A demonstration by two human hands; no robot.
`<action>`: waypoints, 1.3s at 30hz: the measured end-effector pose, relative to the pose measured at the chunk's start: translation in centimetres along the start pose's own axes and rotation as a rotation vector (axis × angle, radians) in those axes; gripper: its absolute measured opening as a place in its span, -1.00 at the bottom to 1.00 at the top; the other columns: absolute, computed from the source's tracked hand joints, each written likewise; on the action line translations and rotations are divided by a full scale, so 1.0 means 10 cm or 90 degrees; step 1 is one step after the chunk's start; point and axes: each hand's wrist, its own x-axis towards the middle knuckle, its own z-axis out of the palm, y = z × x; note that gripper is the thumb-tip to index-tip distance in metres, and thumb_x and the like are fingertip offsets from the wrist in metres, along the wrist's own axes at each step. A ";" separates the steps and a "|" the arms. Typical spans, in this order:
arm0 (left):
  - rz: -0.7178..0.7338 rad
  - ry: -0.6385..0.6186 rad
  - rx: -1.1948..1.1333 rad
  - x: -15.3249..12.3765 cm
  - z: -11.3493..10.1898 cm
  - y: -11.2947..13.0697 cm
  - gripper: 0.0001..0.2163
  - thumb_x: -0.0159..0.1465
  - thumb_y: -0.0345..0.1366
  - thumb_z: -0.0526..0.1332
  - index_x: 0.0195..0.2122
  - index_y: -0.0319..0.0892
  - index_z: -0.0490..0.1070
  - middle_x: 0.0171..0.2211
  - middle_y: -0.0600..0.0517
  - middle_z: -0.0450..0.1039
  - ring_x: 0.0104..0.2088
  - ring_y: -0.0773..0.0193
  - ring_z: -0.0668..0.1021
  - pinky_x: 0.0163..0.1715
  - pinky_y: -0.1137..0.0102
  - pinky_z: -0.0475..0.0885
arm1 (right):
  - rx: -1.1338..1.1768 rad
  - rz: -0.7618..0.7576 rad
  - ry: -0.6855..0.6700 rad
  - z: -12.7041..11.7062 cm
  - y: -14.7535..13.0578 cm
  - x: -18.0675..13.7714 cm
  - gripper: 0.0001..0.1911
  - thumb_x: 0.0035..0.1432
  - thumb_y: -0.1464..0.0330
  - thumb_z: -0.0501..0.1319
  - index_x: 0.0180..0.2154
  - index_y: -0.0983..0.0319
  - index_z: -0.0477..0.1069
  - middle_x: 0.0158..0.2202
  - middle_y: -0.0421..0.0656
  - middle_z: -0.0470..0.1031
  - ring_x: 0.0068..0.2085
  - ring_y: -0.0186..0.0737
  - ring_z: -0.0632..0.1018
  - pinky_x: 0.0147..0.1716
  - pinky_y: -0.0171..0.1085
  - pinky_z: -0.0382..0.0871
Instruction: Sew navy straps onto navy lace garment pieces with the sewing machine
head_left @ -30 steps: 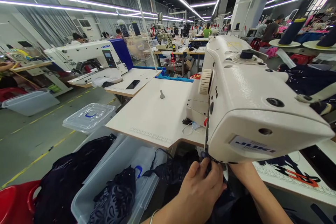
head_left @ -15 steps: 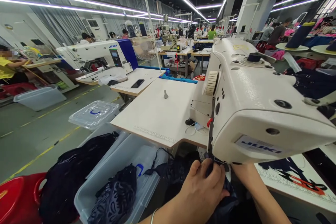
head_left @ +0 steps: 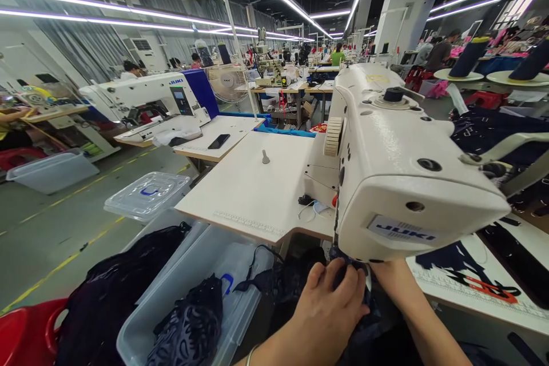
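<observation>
A white JUKI sewing machine [head_left: 398, 183] fills the right half of the view, its head toward me. Under that head lies dark navy lace fabric [head_left: 295, 283]. My left hand [head_left: 330, 306] rests on the fabric just left of the needle area, fingers curled and pinching it. My right hand [head_left: 392, 280] reaches in from the right below the machine head. Its fingers are hidden behind the head and my left hand. The needle and presser foot are mostly out of sight.
A clear plastic bin [head_left: 193, 286] at lower left holds more dark lace pieces. A red tub [head_left: 26, 331] stands at the far left. The white table extension [head_left: 257, 189] carries a small metal pin. Other machines and people fill the hall behind.
Both hands stay at the needle with the fabric. Only the view shifts slightly, first right, then back left.
</observation>
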 end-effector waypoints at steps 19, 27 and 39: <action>-0.021 0.014 -0.036 0.08 0.00 0.00 -0.60 0.41 -0.07 0.04 0.18 -0.15 0.27 0.09 0.06 0.36 0.09 0.17 0.32 0.01 0.25 0.13 | -0.008 -0.045 0.046 0.05 -0.05 0.10 -0.78 -0.01 0.24 0.14 -0.40 0.08 0.56 -0.37 -0.08 0.65 -0.01 0.19 0.53 -0.03 0.05 0.42; -0.044 0.086 -0.023 0.09 0.00 -0.01 -0.63 0.36 -0.03 0.10 0.06 -0.13 0.39 -0.03 0.08 0.45 -0.01 0.18 0.38 -0.02 0.26 0.14 | 0.014 -0.037 0.022 0.03 -0.08 0.08 -0.72 0.04 0.25 0.10 -0.29 0.11 0.55 -0.31 -0.07 0.64 -0.03 0.12 0.55 -0.05 -0.02 0.43; 0.012 0.107 -0.008 0.07 0.18 -0.09 -0.65 0.45 -0.17 -0.09 0.04 -0.15 0.40 -0.09 0.03 0.46 -0.05 0.16 0.42 -0.10 0.27 0.24 | 0.120 0.069 0.008 -0.14 -0.36 -0.46 -0.70 0.29 0.13 0.00 -0.29 0.17 0.34 -0.31 -0.15 0.47 -0.23 -0.19 0.50 -0.21 -0.30 0.40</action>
